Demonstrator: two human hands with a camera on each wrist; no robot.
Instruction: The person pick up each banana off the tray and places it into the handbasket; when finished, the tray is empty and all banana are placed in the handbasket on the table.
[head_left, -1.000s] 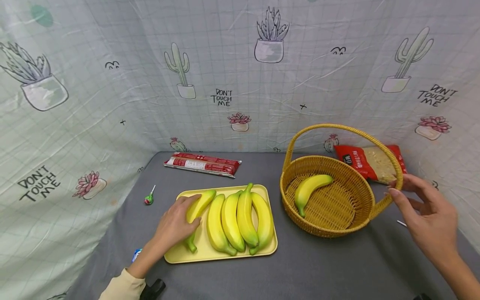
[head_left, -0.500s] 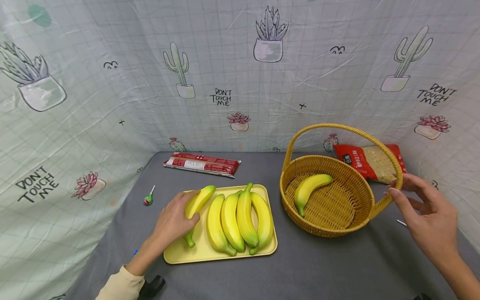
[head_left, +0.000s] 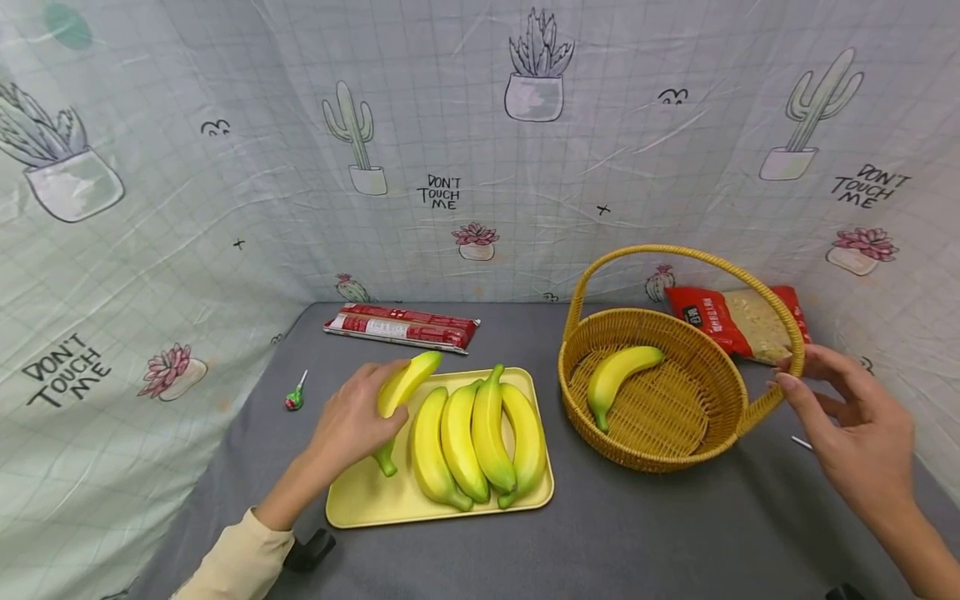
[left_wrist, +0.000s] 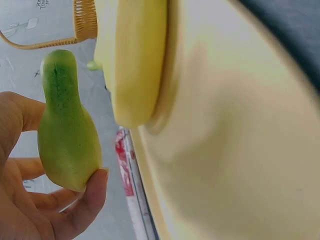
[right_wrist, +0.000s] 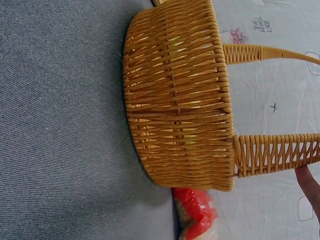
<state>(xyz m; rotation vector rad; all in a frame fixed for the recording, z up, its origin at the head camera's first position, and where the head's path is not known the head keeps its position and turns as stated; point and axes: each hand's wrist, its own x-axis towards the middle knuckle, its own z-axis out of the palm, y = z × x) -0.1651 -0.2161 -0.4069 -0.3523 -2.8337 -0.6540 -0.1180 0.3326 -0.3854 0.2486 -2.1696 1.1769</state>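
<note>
My left hand (head_left: 356, 421) grips a yellow banana (head_left: 408, 382) with green ends, raised over the left part of a pale yellow tray (head_left: 356, 504). In the left wrist view the fingers and thumb close round this banana (left_wrist: 67, 135), apart from the tray surface. Several more bananas (head_left: 431, 446) lie side by side on the tray's right part. To the right stands a round wicker basket (head_left: 645, 457) with one banana (head_left: 619, 380) inside. My right hand (head_left: 862, 425) pinches the right side of the basket's arched handle (head_left: 783, 321) between thumb and fingers.
A red-and-white packet (head_left: 401, 327) lies behind the tray. A lollipop (head_left: 296, 396) is to its left. Behind the basket lies a red bag (head_left: 738, 318) with a clear window. A thin white stick (head_left: 801, 442) shows near my right hand. Printed cloth walls enclose the grey surface.
My left hand has lifted the leftmost banana off the tray, up and slightly to the right. My right hand stays on the basket handle, and the basket has not moved.
</note>
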